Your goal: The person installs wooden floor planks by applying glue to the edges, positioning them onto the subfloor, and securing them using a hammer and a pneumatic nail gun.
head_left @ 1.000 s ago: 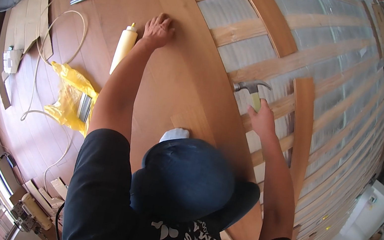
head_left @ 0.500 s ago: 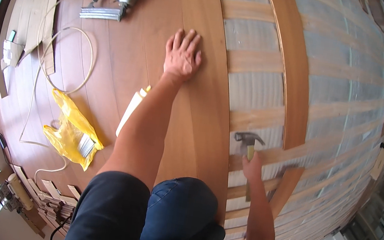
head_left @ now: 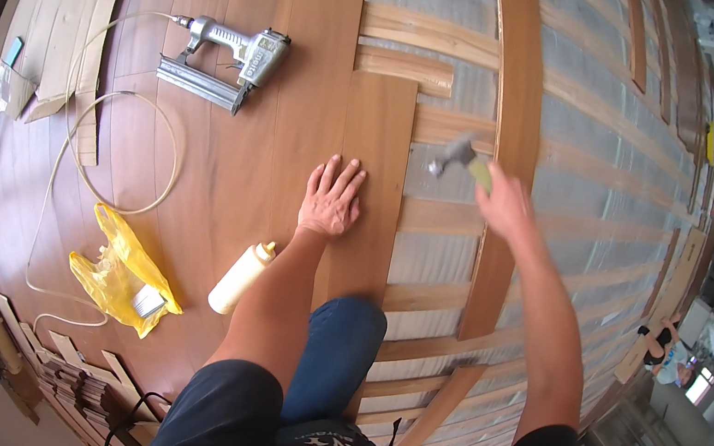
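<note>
My left hand point(head_left: 330, 205) lies flat, fingers apart, on the outermost laid brown floorboard point(head_left: 380, 124). My right hand point(head_left: 502, 204) grips a claw hammer point(head_left: 454, 156), its head beside that board's exposed edge and over the wooden battens point(head_left: 437, 217); hand and hammer are slightly blurred. A cream squeeze bottle point(head_left: 235, 283) lies left of my left forearm. A silver nail gun point(head_left: 257, 58) rests on the boards up and left of my left hand, joined to a pale hose point(head_left: 175, 143).
A yellow plastic bag point(head_left: 106, 272) with metal strips lies left. Cardboard pieces point(head_left: 58, 17) line the far left. A loose plank point(head_left: 521, 100) crosses the battens, which sit on plastic sheeting. Stacked boards point(head_left: 69, 388) are at lower left. Another person point(head_left: 667, 356) is at the far right.
My right hand has swung the hammer upward and forward toward the board's edge. The view has shifted, with the nail gun now lower in it. My left hand stays flat on the flooring.
</note>
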Demonstrator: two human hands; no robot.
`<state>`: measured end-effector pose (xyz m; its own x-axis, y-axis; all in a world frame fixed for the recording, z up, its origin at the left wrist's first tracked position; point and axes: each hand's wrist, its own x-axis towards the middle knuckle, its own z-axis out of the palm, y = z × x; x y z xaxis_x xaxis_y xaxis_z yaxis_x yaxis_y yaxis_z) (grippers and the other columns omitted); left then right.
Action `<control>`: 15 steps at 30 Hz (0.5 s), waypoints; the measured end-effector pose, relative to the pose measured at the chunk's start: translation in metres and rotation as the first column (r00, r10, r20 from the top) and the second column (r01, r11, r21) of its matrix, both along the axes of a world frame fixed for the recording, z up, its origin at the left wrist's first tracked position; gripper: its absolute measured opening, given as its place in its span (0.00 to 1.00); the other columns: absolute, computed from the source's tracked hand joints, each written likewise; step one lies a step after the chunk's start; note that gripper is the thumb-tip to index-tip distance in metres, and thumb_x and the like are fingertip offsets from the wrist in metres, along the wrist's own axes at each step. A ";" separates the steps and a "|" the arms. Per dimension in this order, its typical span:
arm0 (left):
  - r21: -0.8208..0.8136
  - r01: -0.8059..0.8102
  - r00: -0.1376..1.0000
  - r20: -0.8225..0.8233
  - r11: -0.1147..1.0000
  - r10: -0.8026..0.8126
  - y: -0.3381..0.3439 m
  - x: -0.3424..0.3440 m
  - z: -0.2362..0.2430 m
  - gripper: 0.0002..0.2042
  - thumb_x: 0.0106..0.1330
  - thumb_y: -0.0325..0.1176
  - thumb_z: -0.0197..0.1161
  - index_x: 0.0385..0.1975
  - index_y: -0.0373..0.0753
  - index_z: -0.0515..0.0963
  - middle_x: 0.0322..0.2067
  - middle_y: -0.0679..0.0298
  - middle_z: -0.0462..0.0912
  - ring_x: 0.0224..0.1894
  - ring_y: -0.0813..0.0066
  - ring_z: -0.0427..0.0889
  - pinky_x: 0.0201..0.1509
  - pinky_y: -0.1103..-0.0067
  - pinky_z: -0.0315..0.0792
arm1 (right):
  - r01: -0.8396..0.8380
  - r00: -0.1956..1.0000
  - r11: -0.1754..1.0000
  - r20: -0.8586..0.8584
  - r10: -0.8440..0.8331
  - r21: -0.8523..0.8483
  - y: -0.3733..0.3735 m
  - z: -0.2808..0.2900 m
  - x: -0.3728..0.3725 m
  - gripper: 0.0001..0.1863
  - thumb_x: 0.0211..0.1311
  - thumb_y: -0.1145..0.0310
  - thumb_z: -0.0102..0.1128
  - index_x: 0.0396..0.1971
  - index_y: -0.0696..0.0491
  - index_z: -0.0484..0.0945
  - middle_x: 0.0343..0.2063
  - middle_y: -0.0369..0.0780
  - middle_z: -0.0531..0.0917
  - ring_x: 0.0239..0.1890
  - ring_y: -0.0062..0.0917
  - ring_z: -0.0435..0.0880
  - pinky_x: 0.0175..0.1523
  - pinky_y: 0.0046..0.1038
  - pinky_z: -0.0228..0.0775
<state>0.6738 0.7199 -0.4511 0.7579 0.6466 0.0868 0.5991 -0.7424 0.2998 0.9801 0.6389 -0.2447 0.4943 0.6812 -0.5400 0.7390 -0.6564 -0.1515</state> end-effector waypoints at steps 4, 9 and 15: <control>-0.247 0.110 0.987 -0.090 0.963 -0.136 0.011 0.005 0.024 0.30 0.66 0.43 0.60 0.71 0.52 0.69 0.75 0.70 0.62 0.79 0.56 0.53 0.80 0.56 0.47 | -0.238 0.948 0.961 0.182 0.261 -0.140 0.165 -0.029 0.073 0.17 0.69 0.63 0.53 0.56 0.47 0.74 0.41 0.49 0.87 0.46 0.49 0.86 0.49 0.50 0.79; -0.289 0.112 0.986 -0.084 0.951 -0.142 0.014 0.005 0.022 0.30 0.63 0.41 0.61 0.68 0.51 0.72 0.75 0.69 0.64 0.78 0.54 0.55 0.80 0.55 0.46 | -0.480 0.847 0.855 0.148 0.510 -0.197 0.247 -0.086 0.085 0.18 0.68 0.70 0.50 0.56 0.45 0.76 0.41 0.47 0.88 0.46 0.49 0.86 0.49 0.49 0.79; -0.250 0.109 0.989 -0.070 0.962 -0.130 0.017 0.004 0.023 0.28 0.63 0.41 0.62 0.66 0.51 0.75 0.73 0.70 0.66 0.77 0.55 0.57 0.79 0.55 0.51 | -0.524 0.835 0.826 0.065 0.546 -0.208 0.267 -0.098 0.099 0.19 0.66 0.75 0.46 0.54 0.48 0.77 0.42 0.46 0.88 0.46 0.47 0.86 0.49 0.48 0.79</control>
<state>0.6777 0.7370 -0.4278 0.8286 0.5443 -0.1309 0.5417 -0.7206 0.4329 1.0791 0.9060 -0.3425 0.1462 0.7573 -0.6365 0.9865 -0.1596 0.0368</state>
